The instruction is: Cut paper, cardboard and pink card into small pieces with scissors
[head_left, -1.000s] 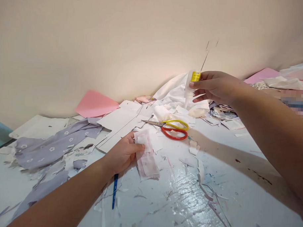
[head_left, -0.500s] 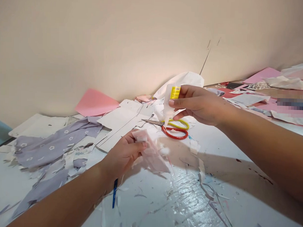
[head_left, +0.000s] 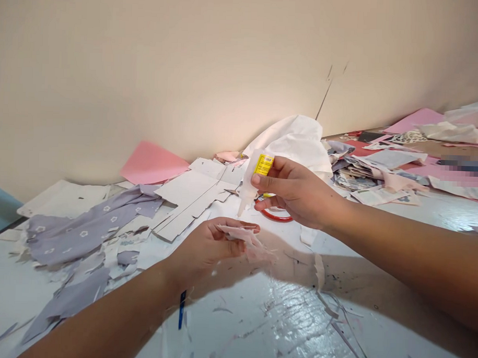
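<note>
My left hand (head_left: 211, 243) pinches a small piece of pale pink fabric (head_left: 256, 246) between thumb and fingers, its frayed end hanging to the right. Above it, my right hand (head_left: 297, 189) grips a translucent white glue bottle (head_left: 250, 182) with a yellow label. The bottle is tipped nozzle-down, its tip just over the fingers of my left hand; I cannot tell whether it touches them. Behind the right hand lie scissors with a red handle loop (head_left: 276, 216), mostly covered by the hand and bottle.
Grey floral fabric (head_left: 84, 228) and white card pieces (head_left: 195, 193) lie on the left. A pink sheet (head_left: 155, 163) leans against the wall. Fabric scraps (head_left: 376, 176) are heaped at right. A blue strip (head_left: 181, 310) and loose threads lie on the glossy table (head_left: 288, 327).
The glue bottle has come down and left, over my left hand. My left hand has turned and shifted slightly right, tilting the pink fabric flatter.
</note>
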`<state>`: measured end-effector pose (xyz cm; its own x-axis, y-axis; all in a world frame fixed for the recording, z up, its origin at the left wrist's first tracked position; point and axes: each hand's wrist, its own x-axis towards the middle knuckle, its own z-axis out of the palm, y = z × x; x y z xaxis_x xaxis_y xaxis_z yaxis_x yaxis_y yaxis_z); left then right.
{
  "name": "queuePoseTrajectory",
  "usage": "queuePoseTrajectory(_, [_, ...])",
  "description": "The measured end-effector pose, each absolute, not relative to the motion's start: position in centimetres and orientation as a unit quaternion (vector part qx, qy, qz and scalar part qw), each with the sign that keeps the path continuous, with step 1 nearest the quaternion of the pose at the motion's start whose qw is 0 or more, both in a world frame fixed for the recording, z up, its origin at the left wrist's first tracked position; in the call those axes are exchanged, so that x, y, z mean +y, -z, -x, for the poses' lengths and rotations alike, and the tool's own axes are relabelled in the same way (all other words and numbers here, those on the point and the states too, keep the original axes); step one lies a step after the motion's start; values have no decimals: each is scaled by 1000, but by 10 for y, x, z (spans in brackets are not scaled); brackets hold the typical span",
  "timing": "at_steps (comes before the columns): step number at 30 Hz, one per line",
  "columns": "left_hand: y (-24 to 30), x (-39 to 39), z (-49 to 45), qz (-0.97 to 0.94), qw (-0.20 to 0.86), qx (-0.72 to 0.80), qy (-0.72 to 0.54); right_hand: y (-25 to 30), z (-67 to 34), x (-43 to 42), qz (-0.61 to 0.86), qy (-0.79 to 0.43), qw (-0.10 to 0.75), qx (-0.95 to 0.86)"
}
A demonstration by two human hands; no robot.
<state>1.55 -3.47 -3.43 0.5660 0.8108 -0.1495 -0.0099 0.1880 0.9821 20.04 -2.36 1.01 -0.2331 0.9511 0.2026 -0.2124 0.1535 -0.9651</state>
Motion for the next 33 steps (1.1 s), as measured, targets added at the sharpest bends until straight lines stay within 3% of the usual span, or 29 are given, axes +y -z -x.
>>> queuePoseTrajectory(14, [32, -34, -17, -603, 669, 331, -281, -24, -213, -12, 352, -551, 575, -492])
queuePoseTrajectory(17, [29, -36, -18, -591, 687, 323, -271, -34, -229, -1, 348, -514, 645, -446])
queuePoseTrajectory(20, [28, -37, -19, -572, 675, 351, -307, -43, -252, 12, 311, -402, 785, -354])
queuePoseTrajectory(22, [29, -37, -19, -547, 643, 403, -354, -48, -264, 18, 319, -393, 808, -301])
queuePoseTrajectory(26, [32, -33, -18, -530, 628, 418, -386, -50, -261, 13, 331, -440, 773, -316])
queuePoseTrajectory(33, [29, -34, -21, -500, 688, 346, -395, -37, -217, -25, 285, -464, 610, -575])
